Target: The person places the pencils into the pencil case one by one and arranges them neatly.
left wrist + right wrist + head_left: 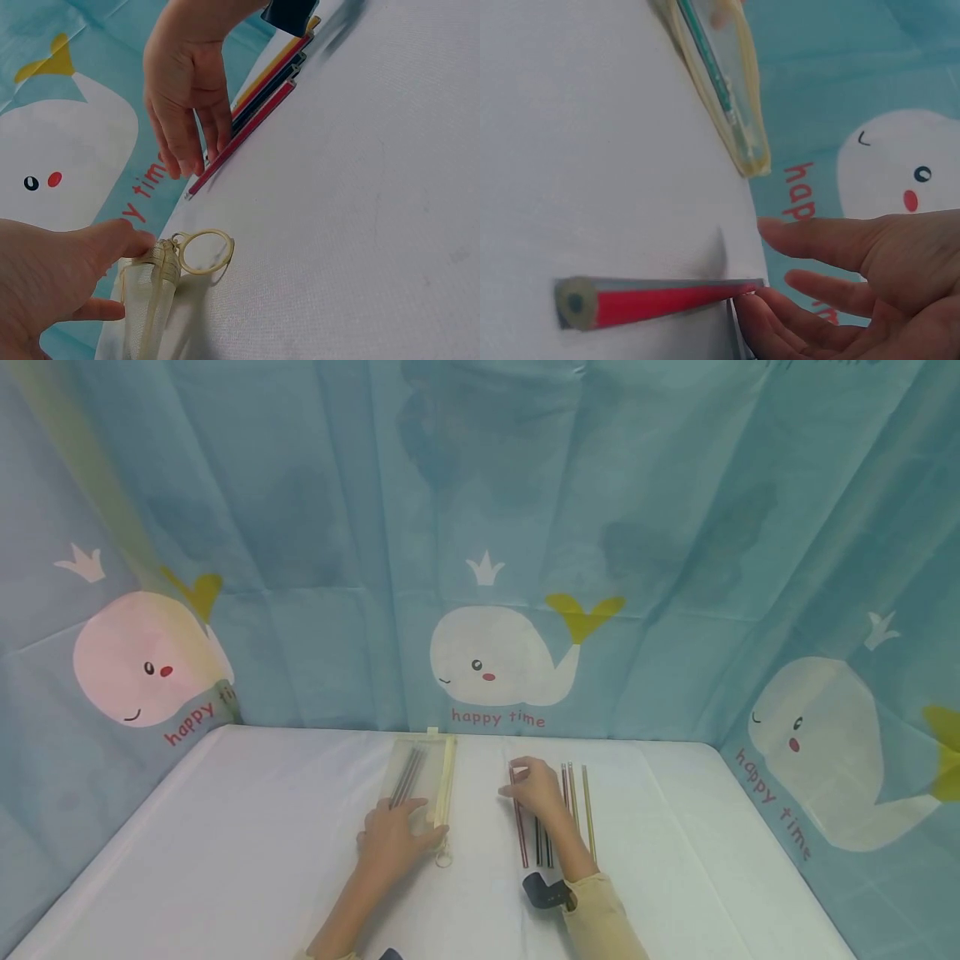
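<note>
My left hand (393,839) rests on the lower part of a see-through pouch (423,777) with a pale yellow zip edge. Several dark pencils (407,777) lie inside it, one showing teal in the right wrist view. In the left wrist view, the left thumb touches the pouch's corner beside a yellow ring (206,251). My right hand (536,789) reaches over a row of pencils, its fingertips right at the far end of a red pencil (652,304). The thumb stands apart from that pencil, which lies along the table.
Right of the red pencil lie two dark pencils (538,843), another reddish one (566,777) and gold ones (588,810), partly behind the right forearm. The white table (675,827) meets a blue whale-print curtain (322,652) at its back and sides.
</note>
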`<act>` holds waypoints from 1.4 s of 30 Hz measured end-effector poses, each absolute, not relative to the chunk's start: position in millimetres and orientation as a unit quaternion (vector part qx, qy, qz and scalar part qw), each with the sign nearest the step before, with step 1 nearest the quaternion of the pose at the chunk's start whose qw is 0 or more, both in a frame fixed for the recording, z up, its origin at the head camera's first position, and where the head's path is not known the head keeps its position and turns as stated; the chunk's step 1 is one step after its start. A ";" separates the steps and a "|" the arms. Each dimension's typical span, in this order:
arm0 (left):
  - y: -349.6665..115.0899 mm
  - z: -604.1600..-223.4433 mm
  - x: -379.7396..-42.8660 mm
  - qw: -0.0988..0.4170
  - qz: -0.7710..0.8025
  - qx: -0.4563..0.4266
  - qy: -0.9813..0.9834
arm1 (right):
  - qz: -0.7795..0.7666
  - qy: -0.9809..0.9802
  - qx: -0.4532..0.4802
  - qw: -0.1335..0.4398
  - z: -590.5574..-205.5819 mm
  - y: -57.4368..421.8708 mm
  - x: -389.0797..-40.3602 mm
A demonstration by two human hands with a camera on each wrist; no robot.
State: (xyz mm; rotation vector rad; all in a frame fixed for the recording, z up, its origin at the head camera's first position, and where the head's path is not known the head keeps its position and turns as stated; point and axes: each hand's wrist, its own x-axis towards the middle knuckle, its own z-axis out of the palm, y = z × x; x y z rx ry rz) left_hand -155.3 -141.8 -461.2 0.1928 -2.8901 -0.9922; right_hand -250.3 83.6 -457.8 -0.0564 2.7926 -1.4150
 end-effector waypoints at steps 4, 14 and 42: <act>-141.6 -460.9 -155.4 0.040 -0.323 0.063 -0.943 | -0.441 0.897 -0.024 0.012 -459.7 82.5 -250.7; -141.1 -459.2 -155.5 0.041 -0.320 0.062 -0.944 | -0.402 0.915 -0.040 0.016 -463.8 79.7 -249.9; -140.7 -459.5 -154.5 0.035 -0.324 0.064 -0.943 | -0.449 0.892 -0.021 0.042 -465.0 86.2 -250.1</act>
